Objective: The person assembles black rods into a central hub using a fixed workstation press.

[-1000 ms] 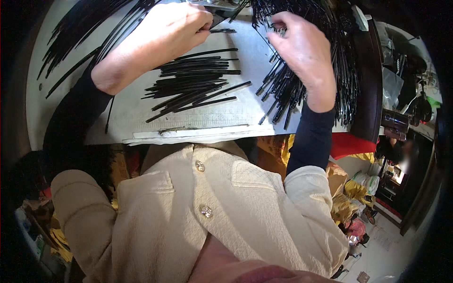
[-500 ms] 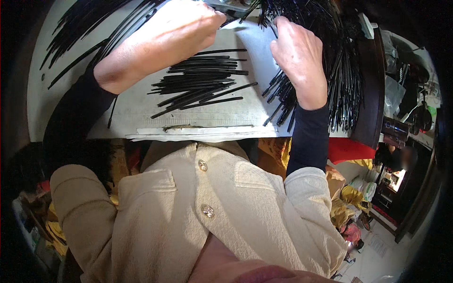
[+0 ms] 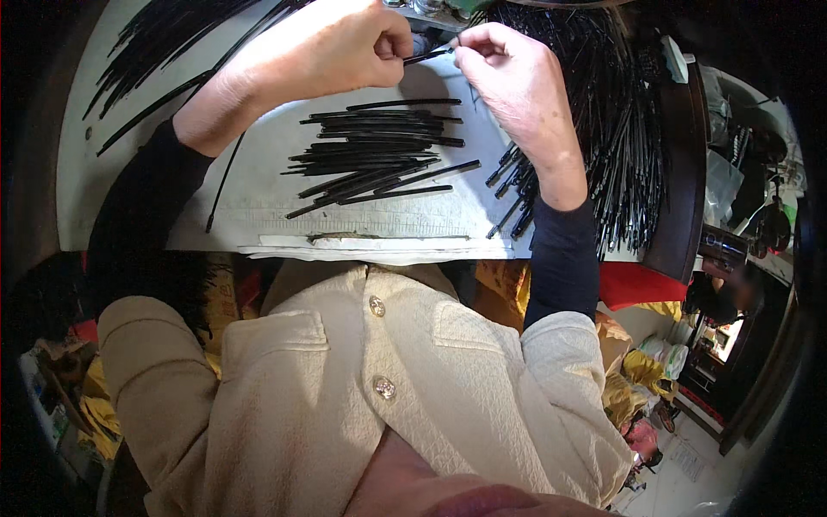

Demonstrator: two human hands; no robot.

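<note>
My left hand (image 3: 366, 47) pinches a strip (image 3: 425, 57) over the desk (image 3: 254, 194), its end jutting out, seemingly to meet my right hand (image 3: 519, 84); whether those fingers grip, I can't tell.

The white table (image 3: 258, 185) carries long black strands (image 3: 164, 47) far left, short black rods (image 3: 379, 155) in the middle, a dense black bundle (image 3: 624, 159) right and white strips (image 3: 388, 251) along its near edge.

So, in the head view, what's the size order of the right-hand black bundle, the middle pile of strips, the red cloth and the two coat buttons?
1. Black bundle
2. Pile of strips
3. Red cloth
4. Upper button and lower button: nearly alike, and nearness may differ, so unranked
</note>
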